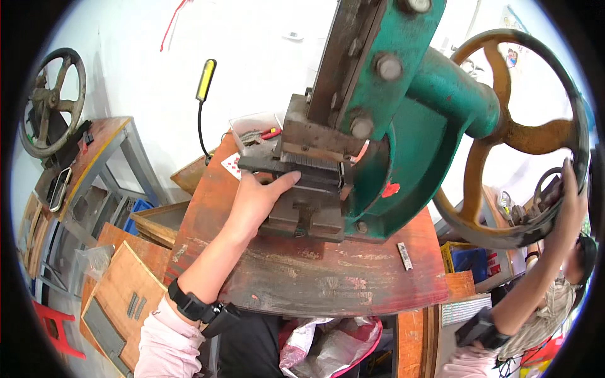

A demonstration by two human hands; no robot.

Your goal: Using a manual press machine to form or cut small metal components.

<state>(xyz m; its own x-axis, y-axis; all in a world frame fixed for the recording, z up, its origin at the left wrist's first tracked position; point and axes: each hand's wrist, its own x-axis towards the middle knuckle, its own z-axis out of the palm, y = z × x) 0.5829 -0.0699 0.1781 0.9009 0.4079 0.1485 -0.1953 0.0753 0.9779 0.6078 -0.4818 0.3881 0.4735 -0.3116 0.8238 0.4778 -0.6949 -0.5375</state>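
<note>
A green hand press (441,148) stands on a worn red-brown bench (287,277). My left hand (261,198) reaches to the front of its tooling, with the fingers behind a dark flat metal bar (253,165) and the thumb along its near side. The bar lies between the upper block (315,135) and the lower steel block (315,211); its right part is partly hidden there. At the far right, my right hand (569,198) is wrapped round the rim of the press's large handwheel (547,135). Its fingers show only in part.
A small metal block (404,256) lies on the bench, right of the press. Behind the tooling sits a clear bin (242,126) near a yellow lamp (206,79). At left are a wooden tray (126,283) and another handwheel (53,97). A co-worker (561,302) is at lower right.
</note>
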